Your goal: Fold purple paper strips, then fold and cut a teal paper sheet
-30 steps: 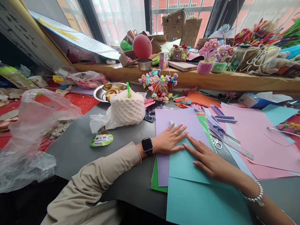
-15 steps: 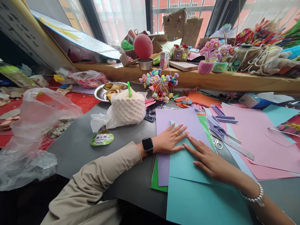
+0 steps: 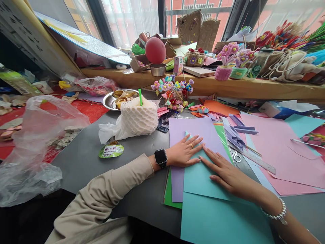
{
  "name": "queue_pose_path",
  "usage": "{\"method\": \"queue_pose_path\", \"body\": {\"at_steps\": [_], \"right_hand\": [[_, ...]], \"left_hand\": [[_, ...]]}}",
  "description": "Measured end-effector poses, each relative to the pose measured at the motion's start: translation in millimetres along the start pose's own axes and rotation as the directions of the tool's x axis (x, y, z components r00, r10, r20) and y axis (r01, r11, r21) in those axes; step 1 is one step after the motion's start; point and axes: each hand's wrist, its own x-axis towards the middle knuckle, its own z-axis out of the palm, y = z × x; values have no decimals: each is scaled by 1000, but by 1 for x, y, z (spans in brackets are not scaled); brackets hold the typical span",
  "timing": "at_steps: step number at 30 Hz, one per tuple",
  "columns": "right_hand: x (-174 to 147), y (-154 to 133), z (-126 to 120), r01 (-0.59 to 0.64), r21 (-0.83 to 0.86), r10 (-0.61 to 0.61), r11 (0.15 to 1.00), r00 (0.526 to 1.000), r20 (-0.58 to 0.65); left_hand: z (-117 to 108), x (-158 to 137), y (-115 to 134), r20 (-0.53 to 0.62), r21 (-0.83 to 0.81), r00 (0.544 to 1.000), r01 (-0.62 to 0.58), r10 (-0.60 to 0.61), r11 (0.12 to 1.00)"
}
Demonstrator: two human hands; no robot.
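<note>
My beige sleeve [image 3: 101, 186] comes in from the left; the near part of the teal paper [image 3: 224, 220] lies right in front of me, an edge running across it; I cannot tell if it is one folded sheet or two. My right hand [image 3: 224, 171], silver bracelet [image 3: 276, 211] at the wrist, lies palm down on that paper, fingers extended and a bit apart, pinching nothing; my left hand [image 3: 182, 151], with a dark watch [image 3: 160, 157], is also flat on it, fingers spread; the fingertips of both come very close, contact unclear. The teal paper lies partly over a purple sheet [image 3: 191, 124], with green paper [image 3: 169, 195] under that; right of these, scissors [image 3: 237, 157] and a ruler [image 3: 264, 164]; pink paper [image 3: 289, 145] beyond the ruler; purple folded pieces [image 3: 235, 135] just behind the scissors.

To the left, a green label [image 3: 111, 151]; behind it a white net-wrapped thing [image 3: 139, 118] with a green straw [image 3: 140, 96] upright in it; then a metal dish [image 3: 108, 102], a bunch of small flowers [image 3: 175, 88]; farther, a wooden ledge [image 3: 142, 76] carries a red ball [image 3: 155, 50] above a small metal bowl [image 3: 157, 70]; windows [image 3: 130, 20] last.
</note>
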Motion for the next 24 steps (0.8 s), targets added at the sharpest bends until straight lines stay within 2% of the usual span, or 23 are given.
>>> {"method": "queue_pose_path", "body": {"at_steps": [24], "right_hand": [[1, 1, 2, -7, -26, 7, 1000, 1000, -1]], "left_hand": [[3, 0, 0, -23, 7, 1000, -11, 11, 1000]]}}
